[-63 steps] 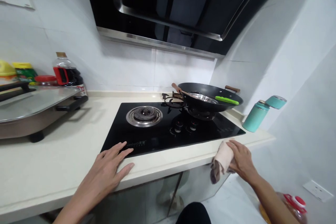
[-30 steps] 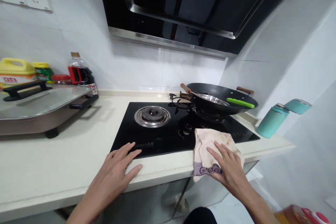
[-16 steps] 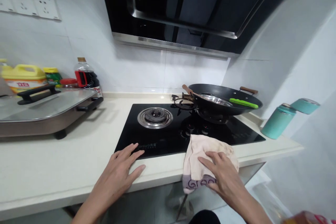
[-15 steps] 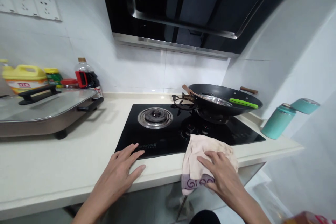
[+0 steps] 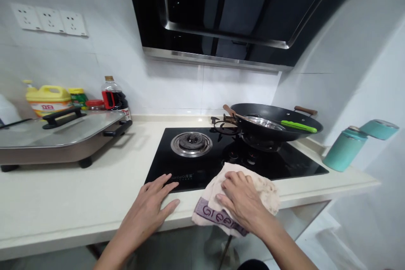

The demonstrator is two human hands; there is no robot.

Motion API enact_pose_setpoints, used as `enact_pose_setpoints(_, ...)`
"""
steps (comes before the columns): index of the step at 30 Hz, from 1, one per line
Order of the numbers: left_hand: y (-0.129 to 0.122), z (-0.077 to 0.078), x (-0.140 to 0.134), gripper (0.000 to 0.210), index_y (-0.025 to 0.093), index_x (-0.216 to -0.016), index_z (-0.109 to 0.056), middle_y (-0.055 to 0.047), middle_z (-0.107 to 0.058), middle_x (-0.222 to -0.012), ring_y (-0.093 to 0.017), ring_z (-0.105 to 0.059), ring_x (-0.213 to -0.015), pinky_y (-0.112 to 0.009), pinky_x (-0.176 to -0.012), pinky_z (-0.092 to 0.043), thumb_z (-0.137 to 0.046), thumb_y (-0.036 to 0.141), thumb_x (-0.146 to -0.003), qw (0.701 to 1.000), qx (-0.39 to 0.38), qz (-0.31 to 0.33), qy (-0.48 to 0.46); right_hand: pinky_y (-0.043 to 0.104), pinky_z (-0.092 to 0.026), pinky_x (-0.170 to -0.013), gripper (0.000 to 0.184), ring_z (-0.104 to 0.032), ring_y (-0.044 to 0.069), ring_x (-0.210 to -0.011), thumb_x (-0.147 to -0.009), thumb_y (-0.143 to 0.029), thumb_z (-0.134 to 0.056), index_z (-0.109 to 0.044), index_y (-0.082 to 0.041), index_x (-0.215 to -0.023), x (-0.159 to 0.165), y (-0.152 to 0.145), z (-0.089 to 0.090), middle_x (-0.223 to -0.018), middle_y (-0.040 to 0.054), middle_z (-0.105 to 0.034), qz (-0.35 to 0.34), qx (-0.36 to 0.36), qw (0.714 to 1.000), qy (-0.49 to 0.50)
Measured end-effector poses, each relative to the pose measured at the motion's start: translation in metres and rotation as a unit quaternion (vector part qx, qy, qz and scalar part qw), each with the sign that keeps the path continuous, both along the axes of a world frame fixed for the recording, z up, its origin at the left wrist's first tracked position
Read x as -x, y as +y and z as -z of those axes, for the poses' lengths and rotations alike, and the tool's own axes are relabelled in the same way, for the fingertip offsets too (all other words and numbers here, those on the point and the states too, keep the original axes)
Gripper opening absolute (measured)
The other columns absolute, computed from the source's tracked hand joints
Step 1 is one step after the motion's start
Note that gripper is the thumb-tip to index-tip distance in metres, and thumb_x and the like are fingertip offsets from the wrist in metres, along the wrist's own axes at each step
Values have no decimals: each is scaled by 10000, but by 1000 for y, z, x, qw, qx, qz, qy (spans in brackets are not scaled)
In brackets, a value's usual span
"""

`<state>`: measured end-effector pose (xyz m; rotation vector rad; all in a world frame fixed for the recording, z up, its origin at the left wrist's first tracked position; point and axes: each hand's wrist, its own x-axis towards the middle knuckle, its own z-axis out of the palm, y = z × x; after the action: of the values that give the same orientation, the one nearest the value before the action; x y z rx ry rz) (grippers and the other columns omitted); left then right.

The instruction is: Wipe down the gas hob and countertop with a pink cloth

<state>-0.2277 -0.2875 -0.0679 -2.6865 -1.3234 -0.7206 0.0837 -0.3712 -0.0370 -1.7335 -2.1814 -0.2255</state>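
Note:
A pale pink cloth with a purple lettered border lies over the front edge of the black glass gas stove, its lower end hanging past the counter's edge. My right hand presses down on this cloth, fingers bent into the fabric. Flat and with spread fingers, my left hand rests on the pale counter, its fingertips reaching the stove's front left corner. Behind the hands, a round burner without a grate sits on the stove's left side. The control knobs are just beyond the cloth.
A black wok stands on the right burner, holding a metal item and a green-handled utensil. Beside it is a pot grate. A teal flask stands right. At left are a lidded electric pan and several bottles. A range hood overhangs.
My right hand has slid left with the cloth, and more of the lettered border shows. My left hand stays at the stove's corner. The view has shifted slightly left.

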Motion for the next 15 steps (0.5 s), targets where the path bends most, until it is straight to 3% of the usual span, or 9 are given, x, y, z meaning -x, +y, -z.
enact_pose_setpoints(3,-2,-2,-1,479,330,-1395,-638,-76,-537,-1555,-314,-523,-1406,-511,-1115,-450,-544,562,-987,1000,6,-3,4,492,-416,-1030,190,-522,280,-1215,-1039,-380,-521,-620,-233,-1108,-10,8,5,-1365,88,-597,-34,-8,999,28)
enact_pose_setpoints(6,-3,-3,-1,477,330,-1399,-635,-74,-534,-1558,-314,-522,-1406,-509,-1113,-455,-541,556,-990,1000,10,-3,6,522,-359,-1118,279,-468,283,-1353,-1046,-413,-490,-605,-262,-1250,-34,9,14,-1484,77,-547,-31,11,999,43)
enact_pose_setpoints(15,-2,0,2,468,356,-1424,-606,-54,-507,-1581,-308,-500,-1429,-509,-1127,-441,-540,545,-1001,1000,10,0,12,524,-348,-1102,426,-505,282,-1330,-1031,-539,-337,-619,-287,-1226,-147,18,33,-1431,57,-594,114,14,992,50)
